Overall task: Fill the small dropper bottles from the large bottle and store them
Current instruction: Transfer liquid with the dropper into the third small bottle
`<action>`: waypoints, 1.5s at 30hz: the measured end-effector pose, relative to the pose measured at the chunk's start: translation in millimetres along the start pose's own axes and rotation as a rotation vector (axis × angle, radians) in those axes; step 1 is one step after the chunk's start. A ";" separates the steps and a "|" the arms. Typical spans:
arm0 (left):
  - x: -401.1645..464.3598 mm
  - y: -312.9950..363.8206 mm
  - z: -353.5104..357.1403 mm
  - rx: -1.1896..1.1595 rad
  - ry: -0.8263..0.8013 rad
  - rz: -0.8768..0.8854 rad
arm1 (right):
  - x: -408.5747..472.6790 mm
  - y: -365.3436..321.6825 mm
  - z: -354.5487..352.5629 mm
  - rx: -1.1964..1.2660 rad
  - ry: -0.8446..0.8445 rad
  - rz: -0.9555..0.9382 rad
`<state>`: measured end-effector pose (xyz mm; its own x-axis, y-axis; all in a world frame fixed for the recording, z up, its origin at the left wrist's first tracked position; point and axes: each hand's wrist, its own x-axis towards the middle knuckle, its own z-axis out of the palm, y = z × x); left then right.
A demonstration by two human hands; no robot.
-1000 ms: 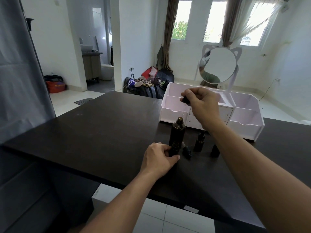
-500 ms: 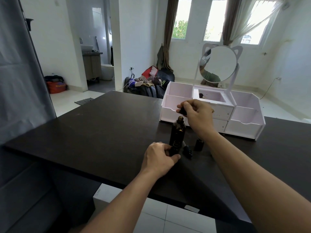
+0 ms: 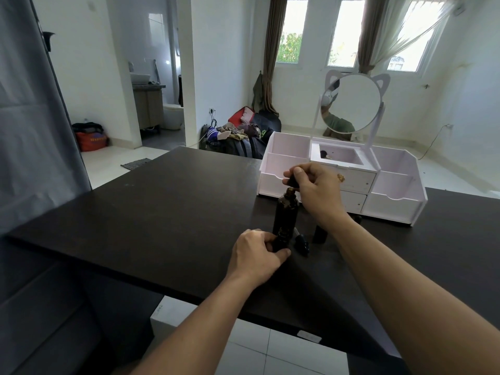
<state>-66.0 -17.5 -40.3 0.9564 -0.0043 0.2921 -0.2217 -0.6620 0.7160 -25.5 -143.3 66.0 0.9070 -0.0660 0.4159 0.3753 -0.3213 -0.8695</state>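
The right hand [image 3: 315, 192] has come down since a second ago; its fingers pinch a black cap [image 3: 291, 182] just above the open large bottle [image 3: 286, 215]. That tall, dark bottle stands upright on the worktop [image 3: 151, 212]. The left hand [image 3: 257, 255] grips a small bottle [image 3: 280, 243] beside its base.

The left hand [image 3: 258, 255] wraps the base of the large bottle [image 3: 285, 215], so its foot and whatever small bottle sits in that grip are hidden. The right hand [image 3: 316, 189] covers most of the dark cap [image 3: 291, 181] over the neck, and its wrist blocks two small bottles [image 3: 320, 234] behind it. The table [image 3: 162, 212] runs off the right edge, and the dark item [image 3: 323, 154] in the organizer's [image 3: 392, 204] middle compartment is too small to identify.
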 end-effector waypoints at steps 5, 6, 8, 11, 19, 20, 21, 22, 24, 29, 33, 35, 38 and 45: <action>0.4 -0.8 1.1 0.003 0.010 -0.012 | 0.1 -2.5 -0.4 -0.051 -0.006 -0.018; 0.4 -0.6 1.1 -0.001 0.011 -0.014 | 0.4 -3.8 -1.0 -0.056 -0.004 -0.032; 0.1 0.2 0.7 -0.007 0.018 -0.014 | 2.2 -6.7 -2.9 -0.055 0.007 -0.058; -0.5 1.1 0.2 -0.017 0.013 -0.007 | 9.2 -14.2 -8.2 -0.067 0.044 -0.102; -1.2 6.0 -2.0 0.016 0.013 -0.008 | 19.6 -47.3 -24.1 0.021 0.156 -0.248; -0.8 6.2 -2.3 0.020 0.009 -0.012 | 19.2 -51.1 -25.0 0.023 0.165 -0.263; -0.5 6.2 -2.5 0.020 0.005 -0.015 | 18.6 -54.2 -25.6 0.026 0.171 -0.274; -0.4 5.8 -2.5 0.016 -0.001 -0.016 | 17.7 -56.3 -26.2 0.025 0.173 -0.280; -0.7 5.1 -2.7 0.009 -0.008 -0.007 | 14.3 -58.3 -27.2 0.023 0.155 -0.280; -1.8 6.3 -4.7 0.010 -0.011 0.000 | -1.7 -48.8 -24.5 0.015 0.050 -0.235; -1.4 7.3 -5.0 0.016 -0.019 -0.014 | -13.5 -33.5 -19.5 -0.034 0.005 -0.209; -1.6 8.3 -4.8 0.025 -0.023 -0.017 | -17.5 -27.6 -18.0 -0.045 -0.014 -0.192; -1.4 9.0 -5.0 0.035 -0.019 -0.019 | -20.9 -23.1 -16.4 -0.027 -0.031 -0.177; -1.4 7.6 -3.4 0.030 -0.016 -0.026 | -24.5 -16.1 -10.6 -0.039 -0.058 -0.152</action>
<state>-69.7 -20.0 -33.1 0.9647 0.0012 0.2635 -0.1914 -0.6841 0.7038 -55.7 -146.5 72.7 0.8502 0.0407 0.5249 0.5025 -0.3603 -0.7859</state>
